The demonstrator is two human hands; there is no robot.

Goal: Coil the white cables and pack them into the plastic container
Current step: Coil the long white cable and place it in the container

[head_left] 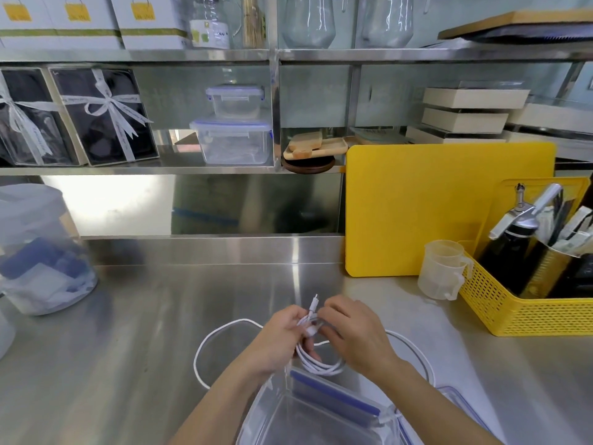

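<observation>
A coiled white cable (321, 364) hangs between both hands above the steel counter, with its connector end (313, 305) sticking up. My left hand (276, 338) grips the bundle from the left. My right hand (356, 335) pinches the same bundle from the right, at the wrapped top. A second white cable (205, 345) lies loose on the counter in a wide loop around the hands. The clear plastic container (266, 409) with a blue-edged lid part sits just below the hands at the bottom of the view; its inside looks mostly see-through.
A yellow cutting board (442, 207) leans at the back right. Beside it stand a translucent measuring cup (441, 271) and a yellow perforated basket (526, 309) with utensils. A large clear jar (35, 252) stands at the left. Shelves above hold lidded containers and boxes.
</observation>
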